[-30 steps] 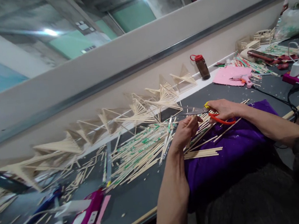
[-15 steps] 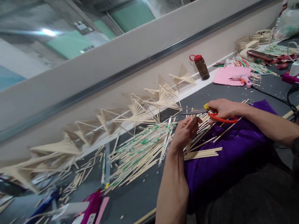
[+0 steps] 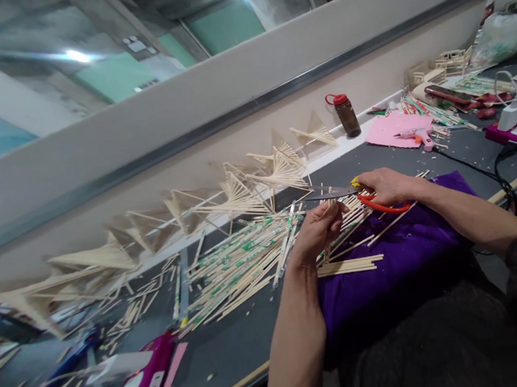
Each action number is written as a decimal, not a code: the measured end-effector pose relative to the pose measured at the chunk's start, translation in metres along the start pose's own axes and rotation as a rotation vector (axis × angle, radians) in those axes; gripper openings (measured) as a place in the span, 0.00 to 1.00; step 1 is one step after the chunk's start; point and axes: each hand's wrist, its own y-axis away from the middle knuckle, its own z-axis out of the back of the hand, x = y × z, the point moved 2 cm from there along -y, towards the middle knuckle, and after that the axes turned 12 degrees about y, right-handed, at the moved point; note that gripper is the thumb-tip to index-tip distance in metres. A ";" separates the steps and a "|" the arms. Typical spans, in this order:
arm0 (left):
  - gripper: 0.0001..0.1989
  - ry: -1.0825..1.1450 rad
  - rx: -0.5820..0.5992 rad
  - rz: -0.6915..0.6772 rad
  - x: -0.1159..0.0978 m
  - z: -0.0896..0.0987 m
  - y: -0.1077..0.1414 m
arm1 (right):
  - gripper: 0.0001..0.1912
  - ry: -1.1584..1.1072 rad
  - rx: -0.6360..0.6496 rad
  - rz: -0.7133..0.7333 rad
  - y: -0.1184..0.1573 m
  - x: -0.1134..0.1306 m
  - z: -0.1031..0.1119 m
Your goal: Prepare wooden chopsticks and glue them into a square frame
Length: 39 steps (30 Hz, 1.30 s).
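My left hand (image 3: 318,227) is closed, thumb against fingers, around a few thin wooden chopsticks that it mostly hides; their lower ends (image 3: 326,254) show beneath the fingers. My right hand (image 3: 386,187) grips scissors (image 3: 382,204) with red-orange and yellow handles. The scissor blades point left, just above the left fingertips and close to the tops of the held sticks. Whether the blades touch them I cannot tell. Under my wrists, a purple cloth (image 3: 389,296) covers my lap, with loose chopsticks (image 3: 351,265) on it.
Chopsticks in green-printed sleeves (image 3: 241,254) are heaped on the dark table (image 3: 231,350). Fan-shaped stick structures (image 3: 240,198) line the wall. A red-lidded bottle (image 3: 347,116), pink glue gun (image 3: 419,136), and two magenta power boxes (image 3: 142,378) stand around.
The scissor blades have shifted slightly left over the left fingertips and seem a little farther apart. The left hand keeps its hold; the view has moved very slightly.
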 end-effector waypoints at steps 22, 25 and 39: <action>0.21 0.032 -0.085 -0.044 0.003 -0.018 -0.005 | 0.14 -0.052 -0.015 0.009 -0.002 -0.015 0.001; 0.20 -0.064 -0.190 -0.161 0.003 -0.022 -0.006 | 0.15 -0.028 -0.021 -0.009 -0.002 -0.015 0.001; 0.18 0.089 -0.307 -0.130 0.003 -0.010 -0.012 | 0.15 -0.002 -0.022 -0.072 -0.002 -0.010 0.002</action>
